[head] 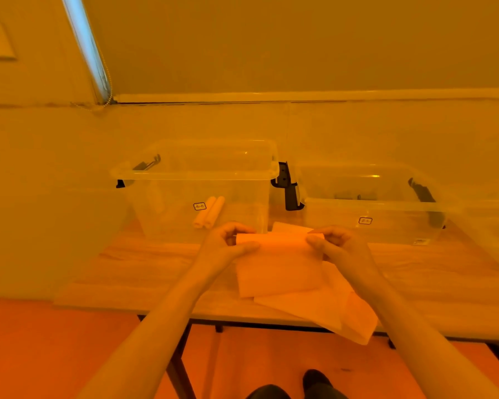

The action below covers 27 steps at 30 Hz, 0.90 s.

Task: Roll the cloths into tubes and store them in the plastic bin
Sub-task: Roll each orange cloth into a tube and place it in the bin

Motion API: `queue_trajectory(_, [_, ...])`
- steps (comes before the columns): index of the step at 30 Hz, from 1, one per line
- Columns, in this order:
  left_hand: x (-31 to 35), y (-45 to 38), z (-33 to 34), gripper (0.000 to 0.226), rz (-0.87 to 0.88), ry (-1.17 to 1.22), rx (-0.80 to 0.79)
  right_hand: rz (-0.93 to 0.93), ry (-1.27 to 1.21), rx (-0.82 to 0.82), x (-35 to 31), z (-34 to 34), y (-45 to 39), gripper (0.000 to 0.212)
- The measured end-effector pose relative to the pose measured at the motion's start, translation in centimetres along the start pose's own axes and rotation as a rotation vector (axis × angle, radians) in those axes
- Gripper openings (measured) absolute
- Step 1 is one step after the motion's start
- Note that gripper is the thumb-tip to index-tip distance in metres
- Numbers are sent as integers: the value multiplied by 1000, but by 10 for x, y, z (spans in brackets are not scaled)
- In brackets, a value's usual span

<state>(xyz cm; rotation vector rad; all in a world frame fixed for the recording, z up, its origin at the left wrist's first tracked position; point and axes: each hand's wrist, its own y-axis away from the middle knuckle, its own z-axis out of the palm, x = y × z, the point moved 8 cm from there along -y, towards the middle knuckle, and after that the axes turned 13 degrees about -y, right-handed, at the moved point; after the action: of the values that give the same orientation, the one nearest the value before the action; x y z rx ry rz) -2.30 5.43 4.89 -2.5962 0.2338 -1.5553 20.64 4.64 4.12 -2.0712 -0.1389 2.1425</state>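
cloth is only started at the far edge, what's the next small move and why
Probably keep turning the roll toward the body. Both hands, left hand and right hand, pinch the ends of the started tube, but most of the cloth lies flat on the table. The left bin already holds two rolled cloths.

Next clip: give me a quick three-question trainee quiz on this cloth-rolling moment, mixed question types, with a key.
1. True or false: both hands, left hand and right hand, grip the cloth being rolled.
2. How many rolled cloths already lie in the left bin? A) none B) two C) five
3. Fill in: another flat cloth overhangs the near edge of the ____.

Key: 1 true; 2 B; 3 table.
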Motion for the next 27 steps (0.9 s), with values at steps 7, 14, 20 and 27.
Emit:
queue_trajectory(7, [-10,-5,1,17,-62,-3,20,-16,-42,5,6,3,1,25])
queue_trajectory(14, [-13,-4,3,23,-42,16,8,5,-85,6,11,2,1,26])
queue_trajectory(20, [-13,-4,4,18,-44,26,1,16,-87,-1,11,0,1,30])
queue_trajectory(27, [-12,-4,5,15,-38,41,7,-52,-42,60,5,-1,-1,24])
